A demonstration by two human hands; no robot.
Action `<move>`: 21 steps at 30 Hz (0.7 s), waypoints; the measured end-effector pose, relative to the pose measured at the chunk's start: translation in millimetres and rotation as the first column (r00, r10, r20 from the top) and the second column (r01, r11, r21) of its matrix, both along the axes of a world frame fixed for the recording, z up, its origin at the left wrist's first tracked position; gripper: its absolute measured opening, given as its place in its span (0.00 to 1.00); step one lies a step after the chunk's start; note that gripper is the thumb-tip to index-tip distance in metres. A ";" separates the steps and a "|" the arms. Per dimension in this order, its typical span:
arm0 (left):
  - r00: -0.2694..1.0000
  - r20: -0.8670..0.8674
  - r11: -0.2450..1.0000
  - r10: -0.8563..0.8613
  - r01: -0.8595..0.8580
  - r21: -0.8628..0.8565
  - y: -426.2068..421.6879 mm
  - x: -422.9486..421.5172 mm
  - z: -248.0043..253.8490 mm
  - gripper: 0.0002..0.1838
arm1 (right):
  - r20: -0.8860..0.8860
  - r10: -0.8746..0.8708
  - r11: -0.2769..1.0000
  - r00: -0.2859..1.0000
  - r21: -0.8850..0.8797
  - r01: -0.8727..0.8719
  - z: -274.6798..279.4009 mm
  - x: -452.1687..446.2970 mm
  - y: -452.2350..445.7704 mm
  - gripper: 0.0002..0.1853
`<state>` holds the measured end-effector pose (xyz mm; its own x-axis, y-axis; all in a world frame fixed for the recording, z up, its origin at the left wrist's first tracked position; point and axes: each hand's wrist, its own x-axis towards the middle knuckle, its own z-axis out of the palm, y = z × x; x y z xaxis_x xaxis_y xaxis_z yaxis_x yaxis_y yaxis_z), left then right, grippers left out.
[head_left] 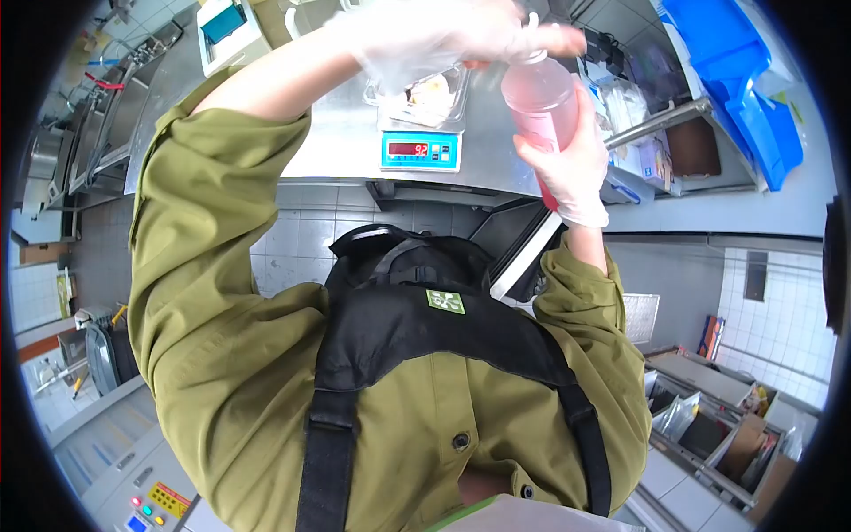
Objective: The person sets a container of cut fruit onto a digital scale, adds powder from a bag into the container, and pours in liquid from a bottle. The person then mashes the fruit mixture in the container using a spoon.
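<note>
We hold the bottle (539,99) in the gloved right hand (578,168), which is clamped around its body. The bottle contains pinkish-red liquid and is raised, right of the scale (450,158), by the near edge of the table (332,146). The gloved left hand (470,34) reaches across to the bottle's neck. Motion blur obscures its fingers; we cannot tell whether they are closed on the top or apart from it.

The scale stands at the table's near edge with its display (409,150) lit, apparently reading 92; we cannot confirm a decimal point. The clear container (457,112) rests on the scale, with pale food (431,94) visible inside.

Status, as we judge it: placement of the container on the scale is complete, and the display is active. Handling of the bottle is in progress, and it has yet to be set down. Whether any liquid has been dispensed cannot be determined.
</note>
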<state>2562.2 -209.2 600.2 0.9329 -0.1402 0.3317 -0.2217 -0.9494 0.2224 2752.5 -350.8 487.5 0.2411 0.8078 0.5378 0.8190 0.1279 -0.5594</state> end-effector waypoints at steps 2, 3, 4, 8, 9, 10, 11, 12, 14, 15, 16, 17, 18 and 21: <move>0.998 -0.029 0.997 0.050 -0.052 -0.062 3.5 28.3 -0.3 0.21 | -0.313 0.171 0.972 0.934 -0.103 -0.212 -5.3 22.3 3.1 0.46; 0.996 -0.045 0.993 0.071 -0.075 -0.092 6.6 38.2 -0.8 0.22 | -0.489 0.261 0.931 0.832 -0.101 -0.351 -5.7 28.1 2.8 0.47; 0.998 -0.048 0.992 0.038 -0.043 -0.118 9.5 38.4 -1.1 0.23 | -0.645 0.326 0.875 0.691 -0.071 -0.479 -4.1 32.3 0.9 0.48; 0.995 0.101 0.996 0.015 -0.006 -0.084 20.0 45.3 -25.3 0.18 | -0.896 0.323 0.690 0.306 0.001 -0.724 -13.6 45.0 7.2 0.49; 0.985 0.132 0.989 0.112 -0.097 -0.116 22.7 49.0 -38.8 0.16 | -0.910 0.320 0.663 0.263 0.016 -0.749 -13.9 45.2 11.0 0.49; 0.964 0.162 0.972 0.209 -0.185 -0.147 20.2 53.1 -46.3 0.14 | -0.915 0.303 0.653 0.265 -0.003 -0.758 -15.1 45.2 16.3 0.48; 0.935 0.186 0.946 0.302 -0.269 -0.182 20.2 53.8 -51.2 0.13 | -0.896 0.303 0.689 0.325 -0.030 -0.724 -14.4 42.4 20.9 0.48; 0.939 0.101 0.932 0.327 -0.303 -0.199 23.1 51.4 -52.9 0.16 | -0.873 0.299 0.725 0.385 -0.054 -0.686 -11.2 36.6 25.1 0.47; 0.860 -0.022 0.833 0.510 -0.500 -0.235 28.3 50.9 -61.4 0.18 | -0.747 0.272 0.816 0.606 -0.155 -0.557 -9.9 25.6 32.0 0.47; 0.803 -0.082 0.770 0.590 -0.591 -0.240 32.1 50.1 -63.8 0.19 | -0.619 0.245 0.865 0.747 -0.209 -0.457 -10.7 20.5 37.3 0.47; 0.781 -0.138 0.748 0.610 -0.624 -0.228 36.8 47.9 -64.9 0.20 | -0.469 0.202 0.907 0.860 -0.242 -0.345 -11.6 15.5 41.1 0.46; 0.754 -0.193 0.724 0.627 -0.656 -0.213 42.8 45.2 -66.4 0.20 | -0.343 0.160 0.927 0.926 -0.270 -0.260 -11.9 11.0 43.8 0.46; 0.724 -0.245 0.698 0.645 -0.689 -0.197 49.8 41.4 -67.2 0.21 | -0.208 0.117 0.942 0.971 -0.285 -0.175 -11.6 6.4 47.3 0.46; 0.769 -0.253 0.790 0.587 -0.613 -0.030 78.2 24.9 -64.7 0.25 | 0.095 0.028 0.945 0.995 -0.326 0.004 -19.1 -0.1 55.9 0.45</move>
